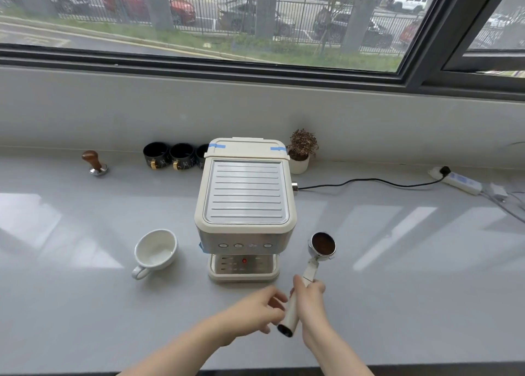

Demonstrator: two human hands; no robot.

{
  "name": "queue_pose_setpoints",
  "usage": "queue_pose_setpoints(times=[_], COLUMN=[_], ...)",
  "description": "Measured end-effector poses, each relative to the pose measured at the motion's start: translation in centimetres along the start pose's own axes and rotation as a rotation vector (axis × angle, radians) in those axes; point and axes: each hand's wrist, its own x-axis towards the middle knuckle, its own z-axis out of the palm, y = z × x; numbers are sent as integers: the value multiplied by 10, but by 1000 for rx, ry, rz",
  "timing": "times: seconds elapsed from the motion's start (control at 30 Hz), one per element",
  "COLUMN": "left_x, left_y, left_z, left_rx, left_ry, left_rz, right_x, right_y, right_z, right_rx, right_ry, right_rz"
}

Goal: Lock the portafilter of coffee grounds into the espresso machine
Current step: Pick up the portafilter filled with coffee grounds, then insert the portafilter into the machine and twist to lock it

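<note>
A cream espresso machine (245, 193) stands in the middle of the grey counter, its steel front panel and drip tray facing me. The portafilter (322, 245) is held to the right of the machine's front, its round basket full of dark coffee grounds and facing up. My right hand (311, 299) is wrapped around its cream handle, which points back toward me. My left hand (260, 309) hovers just left of the handle's end with fingers spread, touching or nearly touching it. The brew head under the panel is hidden from this angle.
A white cup (154, 252) sits left of the machine. A wooden-handled tamper (95, 164), black mugs (169, 155) and a small potted plant (301, 151) line the back wall. A black cord (369, 181) runs right to a power strip (457, 181).
</note>
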Motion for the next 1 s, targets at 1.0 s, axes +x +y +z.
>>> queue_pose_setpoints(times=[1.0], left_x=[-28], left_y=[-60], left_z=[-45], left_rx=[350], left_ry=[329], left_rz=[-196], right_x=[-6], right_y=[-177], right_z=[7], right_rx=[-395], right_ry=[40], right_rz=[-823])
